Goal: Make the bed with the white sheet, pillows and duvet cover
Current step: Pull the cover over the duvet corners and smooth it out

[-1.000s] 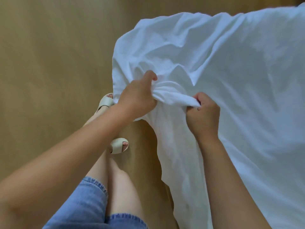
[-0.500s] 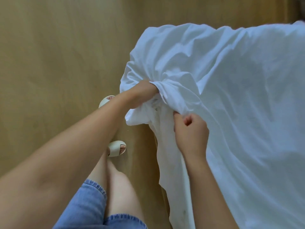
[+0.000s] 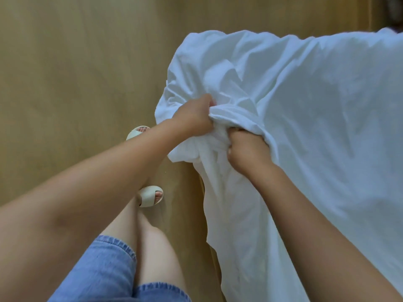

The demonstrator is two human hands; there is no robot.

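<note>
Sheet corner bunched at the bed's near-left corner

Left hand [image 3: 193, 115] and right hand [image 3: 245, 150] each clench the white sheet [image 3: 305, 127]; uneven pulling could drag it off the far edges.

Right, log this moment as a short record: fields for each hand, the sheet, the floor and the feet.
left hand: left hand grips a bunched fold of the white sheet, fingers curled into the cloth
right hand: right hand grips the same bunch just below and beside the left one, knuckles partly under a fold
sheet: wrinkled, spread to the right, gathered at the near corner, an edge hanging down toward the floor
floor: wooden floor, tan
feet: two cream sandals, left of the hanging edge
pillows, duvet cover: not in view
</note>
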